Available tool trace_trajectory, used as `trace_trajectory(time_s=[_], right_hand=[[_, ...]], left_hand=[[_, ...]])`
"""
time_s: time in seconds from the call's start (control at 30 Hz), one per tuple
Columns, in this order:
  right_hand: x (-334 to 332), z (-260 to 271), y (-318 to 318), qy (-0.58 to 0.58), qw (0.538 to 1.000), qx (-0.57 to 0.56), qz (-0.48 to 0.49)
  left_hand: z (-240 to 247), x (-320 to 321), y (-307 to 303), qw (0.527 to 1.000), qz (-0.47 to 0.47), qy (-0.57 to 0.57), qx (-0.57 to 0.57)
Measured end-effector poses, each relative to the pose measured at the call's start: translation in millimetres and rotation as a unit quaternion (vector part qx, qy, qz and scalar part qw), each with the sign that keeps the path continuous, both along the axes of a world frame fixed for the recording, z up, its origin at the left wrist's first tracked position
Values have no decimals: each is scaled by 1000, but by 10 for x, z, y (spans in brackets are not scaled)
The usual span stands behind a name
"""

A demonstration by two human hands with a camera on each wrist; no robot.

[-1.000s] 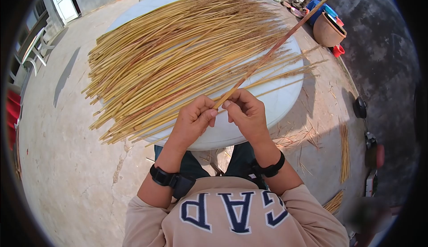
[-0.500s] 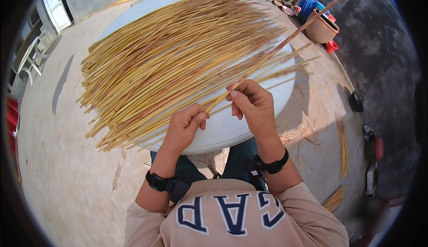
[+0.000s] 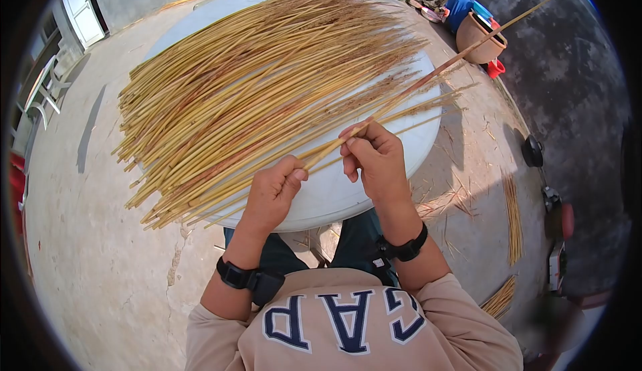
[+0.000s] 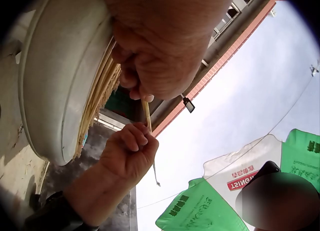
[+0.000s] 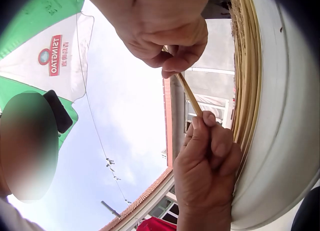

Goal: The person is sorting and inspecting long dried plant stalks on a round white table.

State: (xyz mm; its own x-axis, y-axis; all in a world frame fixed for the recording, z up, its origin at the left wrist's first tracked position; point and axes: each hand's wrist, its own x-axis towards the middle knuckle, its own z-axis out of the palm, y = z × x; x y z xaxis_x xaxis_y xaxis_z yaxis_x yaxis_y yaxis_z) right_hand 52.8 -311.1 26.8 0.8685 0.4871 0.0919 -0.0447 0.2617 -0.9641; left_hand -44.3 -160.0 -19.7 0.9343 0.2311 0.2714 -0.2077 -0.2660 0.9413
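Observation:
In the head view I hold one long dry sorghum stalk [image 3: 441, 70] over the front of a round white table [image 3: 328, 204]. My left hand [image 3: 271, 196] pinches its cut lower end between thumb and curled fingers. A short way up the stem, my right hand [image 3: 380, 160] pinches it with thumb and forefinger. The stalk slants up to the right, past the table's edge. Between both hands a bare length of stalk [image 5: 190, 96] shows in the right wrist view. A wide layer of similar stalks [image 3: 261, 83] covers much of the table, cut ends left, feathery heads right.
On the ground to the right lie a bundle of stalks [image 3: 513, 220], another bundle [image 3: 500, 297] and scattered bits. A clay pot [image 3: 480, 40] and a red bucket [image 3: 495, 69] stand by the dark wall. A white chair [image 3: 45, 90] is at the far left.
My hands have moved apart along the stalk: the left went down and left, the right slid up the stem. The stalk now leans lower to the right.

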Motion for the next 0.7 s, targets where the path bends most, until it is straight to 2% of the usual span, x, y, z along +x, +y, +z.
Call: trace_trajectory(time_s=[0.03,0.1,0.17,0.23,0.33,0.47,0.6,0.7], right_hand=[[9,-26,7,36,999,37,8],[9,-39,22,33,999,22,-4],[-6,-15,29,30,999,8,-16],[-50,51,26,-101,985,-116,-81],[-17,57,-2,-125,980,-138,-72],[-4,-2,1,-135,978,-143,-74],[-16,-33,-7,-87,991,-79,-60],[8,-72,-20,-78,993,-70,-60]], left_hand=[[7,-9,13,1000,6,10,12],[1,-9,8,999,11,19,24],[-19,6,-22,996,48,-29,66],[4,3,-39,995,54,-33,79],[4,8,-39,993,56,-38,92],[6,25,-43,994,55,-47,82],[-22,32,-44,995,50,-54,62],[2,26,-69,991,70,-55,103]])
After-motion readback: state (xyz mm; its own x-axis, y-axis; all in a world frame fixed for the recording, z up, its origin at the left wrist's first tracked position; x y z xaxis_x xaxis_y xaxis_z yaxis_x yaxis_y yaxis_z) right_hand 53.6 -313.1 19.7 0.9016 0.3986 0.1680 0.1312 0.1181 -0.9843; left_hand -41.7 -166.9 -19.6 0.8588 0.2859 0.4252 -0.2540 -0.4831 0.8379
